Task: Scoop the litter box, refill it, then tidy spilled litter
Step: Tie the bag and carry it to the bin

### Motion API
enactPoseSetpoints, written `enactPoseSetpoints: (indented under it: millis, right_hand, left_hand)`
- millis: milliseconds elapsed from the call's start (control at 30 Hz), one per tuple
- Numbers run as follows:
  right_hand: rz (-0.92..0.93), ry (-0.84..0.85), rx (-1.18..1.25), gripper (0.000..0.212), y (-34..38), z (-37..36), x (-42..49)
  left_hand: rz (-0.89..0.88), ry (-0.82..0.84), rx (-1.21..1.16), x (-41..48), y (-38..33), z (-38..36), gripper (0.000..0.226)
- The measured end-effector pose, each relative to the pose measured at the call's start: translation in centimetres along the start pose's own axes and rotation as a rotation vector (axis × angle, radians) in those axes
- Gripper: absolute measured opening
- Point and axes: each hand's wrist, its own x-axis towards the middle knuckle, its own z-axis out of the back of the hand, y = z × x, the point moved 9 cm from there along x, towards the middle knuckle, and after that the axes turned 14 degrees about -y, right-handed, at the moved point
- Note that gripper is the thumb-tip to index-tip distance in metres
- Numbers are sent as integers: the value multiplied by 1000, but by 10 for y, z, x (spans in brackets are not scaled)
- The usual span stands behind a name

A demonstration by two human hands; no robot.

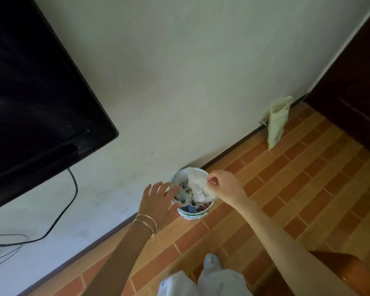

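Note:
A small round white bin [191, 215] stands on the tiled floor against the wall, filled with mixed rubbish. My right hand [224, 184] pinches a crumpled white plastic bag [198, 186] that hangs over the bin's opening. My left hand [158, 201], with thin bangles at the wrist, has its fingers spread and rests against the bin's left rim. No litter box or scoop shows in this view.
A dark flat screen [36, 99] hangs on the white wall at left, with black cables [58, 216] trailing below it. A pale yellowish bag [277, 122] leans on the wall at the far right beside a dark door [355, 86]. My legs [201, 280] are at the bottom.

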Motion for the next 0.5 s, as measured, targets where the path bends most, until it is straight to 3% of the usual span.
enactPoseSetpoints:
  millis: [200,333,400,500]
  right_hand:
    - [-19,-39,118,19,-20,-25,46]
    - [-59,98,79,46,-36,-59,55]
    - [-44,99,63,49,-42,-61,55]
    - [15,75,-1,50,-50,-58,52]
  left_hand:
    - [69,111,14,32,4,-26,50]
    - [151,104,-47,41,8,-49,71]
    - [164,185,-62,39,7,-63,77]
    - [170,175,-31,44,10,-65,77]
